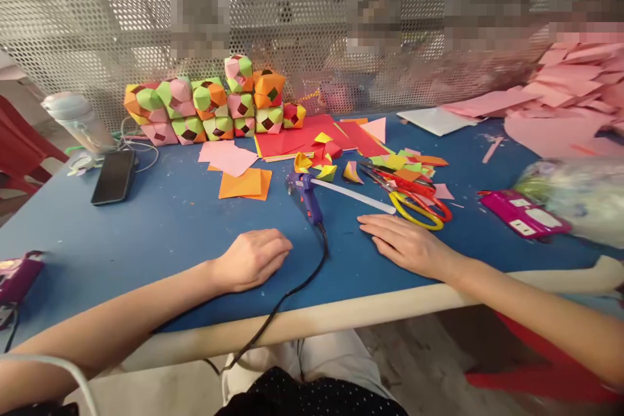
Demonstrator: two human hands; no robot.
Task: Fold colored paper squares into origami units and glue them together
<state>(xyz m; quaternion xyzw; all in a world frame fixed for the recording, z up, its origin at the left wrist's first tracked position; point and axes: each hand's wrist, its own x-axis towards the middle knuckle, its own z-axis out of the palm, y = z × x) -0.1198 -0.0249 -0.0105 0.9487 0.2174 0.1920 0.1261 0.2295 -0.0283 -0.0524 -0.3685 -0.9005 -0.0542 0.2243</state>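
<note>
My left hand [256, 261] rests palm down on the blue table [185, 234], its fingers curled together with nothing showing in them. Flat on the table lies my right hand [409, 246], fingers stretched out and holding nothing. Between and beyond the hands is a purple glue gun [308, 200], a white glue stick [353, 194] reaching from its back towards my right fingertips. Yellow-handled scissors [416, 210] and red-handled scissors [441, 208] lie just past my right hand. Small folded paper pieces [325, 173] sit behind the glue gun.
Folded paper balls [209, 99] are stacked along a perforated metal screen [302, 32]. Orange squares [241, 183], pink sheets [228, 157] and red sheets [277, 143] lie ahead. A phone [114, 177] and bottle [80, 120] stand left; a magenta box [525, 214] and plastic bag [580, 198] right. A black cord [297, 287] crosses the edge.
</note>
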